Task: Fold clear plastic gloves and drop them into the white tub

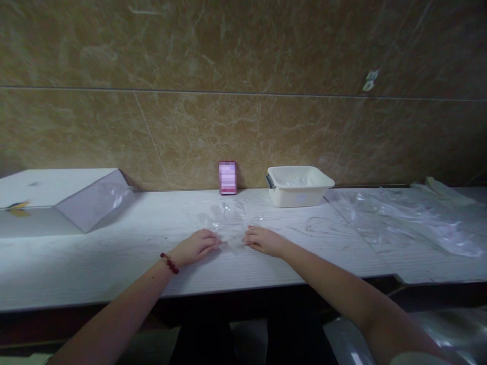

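Note:
A clear plastic bag (231, 232) lies crinkled on the white wood-grain table, between my two hands. My left hand (198, 245), with a dark red bead bracelet at the wrist, has its fingers closed on the bag's left edge. On the opposite edge, the fingers of my right hand (263, 240) are pressed together on the same film. Glare on the clear film blurs its outline, and I cannot make out anything inside it.
Behind the bag, a phone (228, 178) leans against the brown tiled wall. To its right stands a cream plastic tub (299, 196) with clear film inside. A white box (72, 195) is at the left. Clear plastic bags (411, 223) spread over the table's right side.

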